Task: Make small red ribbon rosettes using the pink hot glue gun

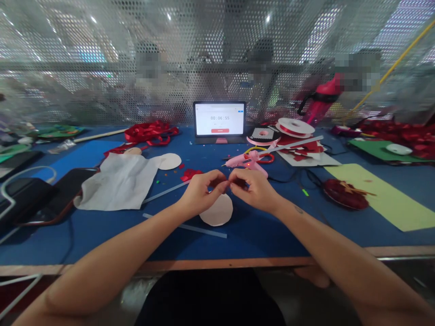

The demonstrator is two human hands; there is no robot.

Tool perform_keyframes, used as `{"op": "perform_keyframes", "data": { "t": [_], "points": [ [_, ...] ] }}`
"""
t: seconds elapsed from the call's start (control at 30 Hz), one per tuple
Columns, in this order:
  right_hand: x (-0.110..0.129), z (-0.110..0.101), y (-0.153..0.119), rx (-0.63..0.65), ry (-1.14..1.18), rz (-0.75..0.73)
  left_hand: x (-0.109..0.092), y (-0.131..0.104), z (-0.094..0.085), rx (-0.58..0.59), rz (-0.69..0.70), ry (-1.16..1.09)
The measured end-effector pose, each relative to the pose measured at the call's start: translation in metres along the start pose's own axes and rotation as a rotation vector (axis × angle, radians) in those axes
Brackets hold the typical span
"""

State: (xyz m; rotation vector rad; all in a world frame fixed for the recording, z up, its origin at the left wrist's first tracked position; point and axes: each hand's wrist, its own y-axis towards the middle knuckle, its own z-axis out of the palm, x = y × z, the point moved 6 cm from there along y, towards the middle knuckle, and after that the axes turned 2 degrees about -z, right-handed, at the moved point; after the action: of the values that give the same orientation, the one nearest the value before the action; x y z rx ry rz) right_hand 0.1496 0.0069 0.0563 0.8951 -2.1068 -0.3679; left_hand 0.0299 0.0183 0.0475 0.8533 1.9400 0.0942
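Note:
Above the blue table, my left hand and my right hand meet fingertip to fingertip, both closed in a pinch. Whatever lies between the fingers is hidden or too small to make out. Just below them a pale round cutout lies flat, partly covered by my left hand. A pink glue gun rests behind my right hand, with red-and-yellow-handled scissors beside it. Small red pieces lie behind my left hand. Translucent glue sticks, one in front, lie near my left forearm.
A tablet showing a timer stands at the back. Left are a white cloth, another pale round cutout, red ribbon and a phone. Right are ribbon spools, a dark red round piece and yellow paper.

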Motion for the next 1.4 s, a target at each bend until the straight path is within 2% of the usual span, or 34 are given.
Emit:
{"op": "perform_keyframes", "data": {
  "t": [0.13, 0.23, 0.5, 0.67, 1.0, 1.17, 1.3, 1.4],
  "points": [
    [0.001, 0.002, -0.001, 0.042, -0.044, -0.036, -0.005, -0.001, -0.001, -0.003, 0.055, 0.099],
    [0.001, 0.002, -0.001, 0.067, -0.025, -0.027, -0.005, -0.001, -0.002, -0.010, 0.032, 0.081],
    [-0.004, -0.002, 0.000, 0.037, 0.020, 0.048, 0.005, 0.001, -0.005, -0.023, -0.116, -0.155],
    [-0.007, -0.007, 0.000, -0.013, -0.004, 0.073, 0.018, 0.004, -0.007, -0.098, -0.241, -0.310],
    [-0.019, -0.014, 0.001, -0.034, -0.128, 0.075, 0.047, 0.006, -0.008, -0.124, -0.457, -0.366],
    [-0.023, -0.021, 0.001, -0.056, -0.219, 0.071, 0.055, 0.006, -0.008, -0.115, -0.496, -0.360],
    [-0.026, -0.033, 0.000, -0.072, -0.409, 0.075, 0.054, 0.006, -0.012, -0.148, -0.488, -0.348],
    [-0.033, -0.044, -0.001, -0.012, -0.558, 0.137, 0.049, 0.007, -0.020, -0.205, -0.448, -0.313]
  ]
}}
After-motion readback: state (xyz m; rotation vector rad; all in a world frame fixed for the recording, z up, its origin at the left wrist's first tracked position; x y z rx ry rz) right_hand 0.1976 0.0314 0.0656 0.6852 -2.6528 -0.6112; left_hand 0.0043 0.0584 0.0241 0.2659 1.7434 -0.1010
